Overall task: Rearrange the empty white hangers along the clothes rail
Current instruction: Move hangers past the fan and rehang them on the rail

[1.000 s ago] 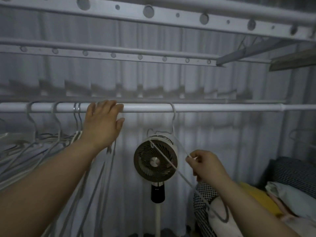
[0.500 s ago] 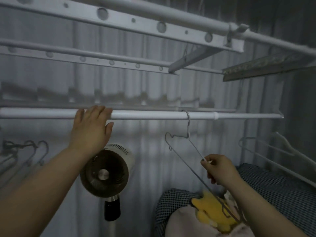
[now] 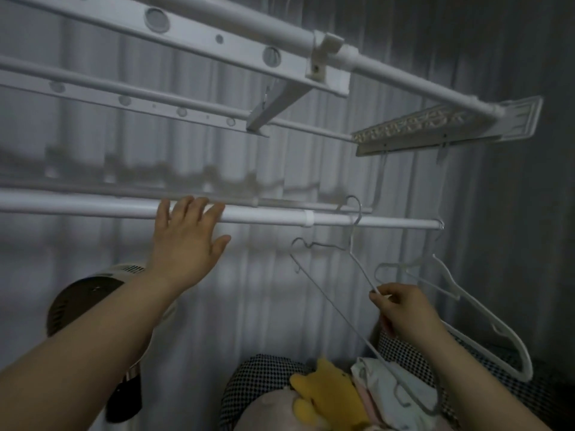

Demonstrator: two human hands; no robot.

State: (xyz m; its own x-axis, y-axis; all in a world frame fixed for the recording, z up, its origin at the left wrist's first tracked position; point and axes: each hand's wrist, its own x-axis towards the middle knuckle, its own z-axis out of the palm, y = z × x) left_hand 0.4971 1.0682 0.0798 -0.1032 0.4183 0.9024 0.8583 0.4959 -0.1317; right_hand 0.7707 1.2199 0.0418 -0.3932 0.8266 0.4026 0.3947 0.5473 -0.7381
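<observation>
My left grip [image 3: 183, 244] is raised to the rail [image 3: 93, 205]. Its fingers are straight and spread, the tips lie against the front of the pole, and the thumb is splayed out below. It holds nothing. My forearm crosses in front of the fan [image 3: 81, 293], which stands low on the left.

My right grip [image 3: 401, 309] is narrow. Thumb and fingertips pinch the sloping shoulder wire of a thin hanger [image 3: 350, 248], and the other fingers are curled in behind. This hanger's hook sits over the rail to the right of the white collar [image 3: 308, 218] where the pole steps down to a slimmer section. The hanger is tilted, with its far shoulder up near the rail and its near end down over the bedding.

A second, thicker hanger [image 3: 485, 314] hangs just beside my right grip, further right, and is also empty. Its hook reaches up toward the rail's far end, but I cannot tell exactly how it catches there. The two hangers are near each other and I cannot tell whether they touch.

Behind the rail hangs a pale pleated curtain [image 3: 280, 169]. Above it runs a white drying rack [image 3: 217, 35] with round holes along its bars. Below my right forearm lie a checked cushion [image 3: 258, 371], a yellow plush toy [image 3: 329, 396] and some pale folded cloth [image 3: 385, 387].
</observation>
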